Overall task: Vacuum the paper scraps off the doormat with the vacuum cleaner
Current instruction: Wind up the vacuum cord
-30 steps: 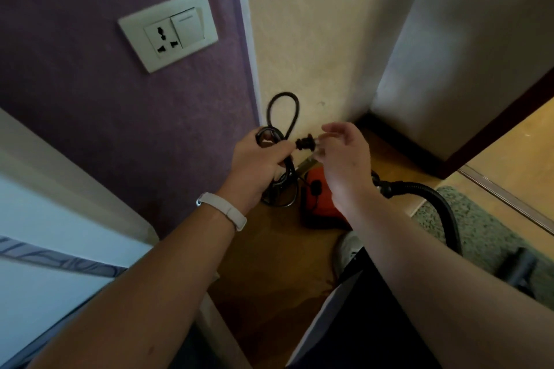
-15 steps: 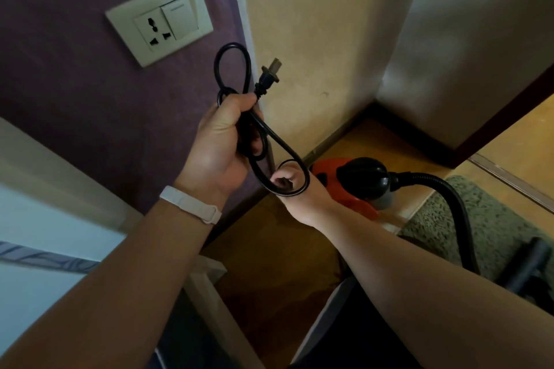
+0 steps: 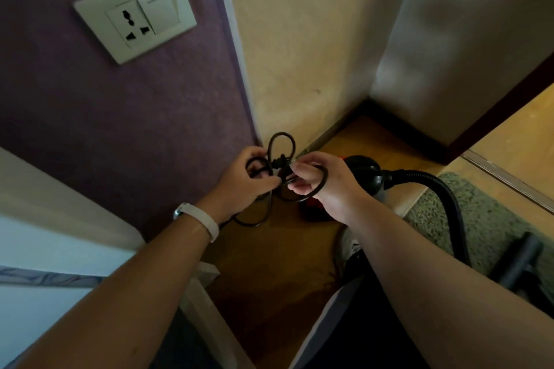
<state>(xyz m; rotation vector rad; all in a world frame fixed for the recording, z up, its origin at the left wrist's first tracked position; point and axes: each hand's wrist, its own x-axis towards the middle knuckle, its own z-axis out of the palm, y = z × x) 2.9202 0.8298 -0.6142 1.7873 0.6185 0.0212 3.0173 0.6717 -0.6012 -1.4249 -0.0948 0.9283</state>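
Observation:
My left hand [image 3: 242,180] grips the coiled black power cord [image 3: 281,144] of the vacuum cleaner, and the black plug [image 3: 278,161] sticks out between my two hands. My right hand [image 3: 326,189] has its fingers curled through a lower loop of the same cord. Behind my right hand, on the wooden floor, sits the red and black vacuum cleaner [image 3: 364,169], largely hidden. Its black hose [image 3: 443,192] arcs right over the speckled grey-green doormat [image 3: 479,219]. No paper scraps show on the visible part of the mat.
A white wall socket with a switch [image 3: 135,13] is on the purple wall at the upper left. A cream wall corner stands straight ahead. A dark nozzle or tube [image 3: 521,260] lies on the mat at the right. White furniture edges fill the lower left.
Both hands have come down from near the socket to waist height. The plug, raised above my left hand half a second ago, now lies between my hands, and my right hand has slipped into a cord loop.

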